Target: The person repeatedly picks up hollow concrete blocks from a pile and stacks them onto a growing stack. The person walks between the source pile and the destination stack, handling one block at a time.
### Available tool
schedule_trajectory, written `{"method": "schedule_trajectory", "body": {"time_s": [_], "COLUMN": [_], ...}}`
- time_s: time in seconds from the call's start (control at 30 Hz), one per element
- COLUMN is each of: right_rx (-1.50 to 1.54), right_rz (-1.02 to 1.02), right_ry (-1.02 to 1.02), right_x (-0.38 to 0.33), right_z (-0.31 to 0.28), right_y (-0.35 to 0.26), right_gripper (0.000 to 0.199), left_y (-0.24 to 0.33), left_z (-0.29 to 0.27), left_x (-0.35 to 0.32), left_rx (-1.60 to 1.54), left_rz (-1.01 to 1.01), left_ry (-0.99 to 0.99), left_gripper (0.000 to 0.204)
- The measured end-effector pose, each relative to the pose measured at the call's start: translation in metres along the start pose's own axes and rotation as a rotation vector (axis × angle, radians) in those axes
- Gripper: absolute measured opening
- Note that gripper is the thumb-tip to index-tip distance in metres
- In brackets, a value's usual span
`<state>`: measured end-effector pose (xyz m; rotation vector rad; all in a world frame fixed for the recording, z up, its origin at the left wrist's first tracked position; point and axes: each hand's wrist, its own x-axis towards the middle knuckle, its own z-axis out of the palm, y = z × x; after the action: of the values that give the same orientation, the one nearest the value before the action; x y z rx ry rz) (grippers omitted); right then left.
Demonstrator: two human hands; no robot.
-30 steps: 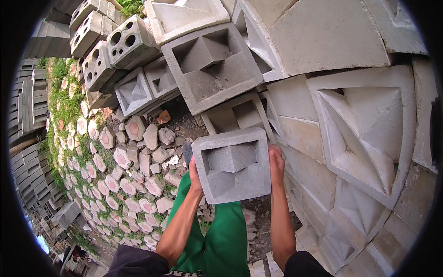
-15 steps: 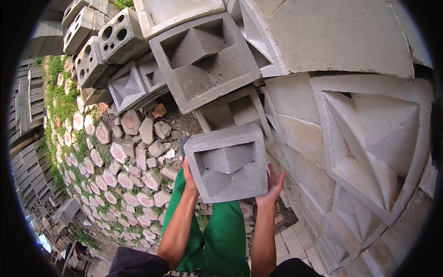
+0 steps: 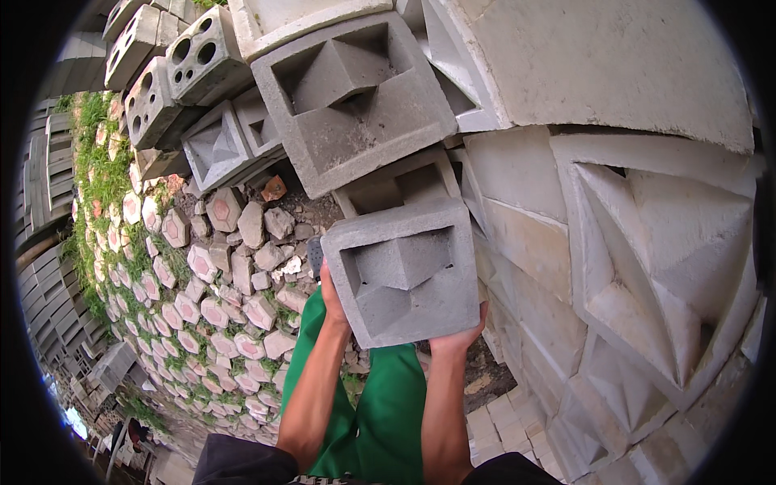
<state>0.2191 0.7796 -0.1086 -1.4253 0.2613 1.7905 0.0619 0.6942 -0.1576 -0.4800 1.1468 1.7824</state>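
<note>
Between my two hands is a grey concrete ventilation block point(image 3: 420, 314), roughly square, with a recessed face and an angular ridge inside it. My left hand point(image 3: 333, 301) grips its left side, with the fingers mostly hidden behind it. At the lower right corner, my right hand point(image 3: 459, 339) cups the block from beneath, and its fingers run up along the right side. Just beyond the held block, a similar block point(image 3: 323, 171) lies on top of another recessed block point(image 3: 440, 174) that is partly covered.
Stacked large pale panels point(image 3: 517, 174) with pyramid-shaped reliefs fill the right side. Blocks with round holes point(image 3: 206, 61) are piled at the far left. Broken stones point(image 3: 252, 225) lie before my legs, beside hexagonal pavers point(image 3: 202, 263) with grass between them. Grey blocks point(image 3: 56, 283) line the left edge.
The held block has risen slightly in view and tilted a little. My right hand has moved left from the block's right side to under its lower right corner.
</note>
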Motion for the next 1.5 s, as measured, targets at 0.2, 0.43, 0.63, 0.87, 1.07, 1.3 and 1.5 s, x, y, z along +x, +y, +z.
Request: {"method": "schedule_trajectory", "body": {"time_s": [0.2, 0.43, 0.63, 0.87, 1.07, 1.3, 1.5], "right_rx": [-0.088, -0.175, -0.098, -0.161, -0.199, -1.261, -0.786], "right_rz": [-0.029, -0.075, -0.061, -0.131, -0.116, -0.604, -0.377], "right_ry": [0.067, -0.018, -0.171, -0.165, -0.228, -0.369, -0.527], "right_x": [0.017, 0.042, 0.056, 0.071, 0.082, 0.111, 0.12], "right_z": [0.037, 0.066, 0.045, 0.042, 0.055, 0.018, 0.017], "right_y": [-0.021, -0.033, -0.026, -0.026, -0.029, -0.02, -0.028], "right_gripper": [0.061, 0.058, 0.053, 0.05, 0.051, 0.054, 0.055], "left_y": [-0.002, 0.012, 0.012, 0.018, 0.024, 0.036, 0.032], "left_z": [0.033, 0.071, 0.063, 0.064, 0.071, 0.09, 0.08], "left_x": [0.005, 0.027, 0.033, 0.043, 0.044, 0.04, 0.046], "left_rx": [-0.037, -0.036, -0.074, -0.108, -0.136, -0.142, -0.18], "left_rz": [0.044, 0.001, -0.056, -0.185, -0.176, -0.135, -0.135], "left_ry": [-0.009, 0.057, 0.061, 0.067, 0.014, 0.045, 0.002], "left_gripper": [0.061, 0.057, 0.051, 0.055, 0.064, 0.06, 0.06]}}
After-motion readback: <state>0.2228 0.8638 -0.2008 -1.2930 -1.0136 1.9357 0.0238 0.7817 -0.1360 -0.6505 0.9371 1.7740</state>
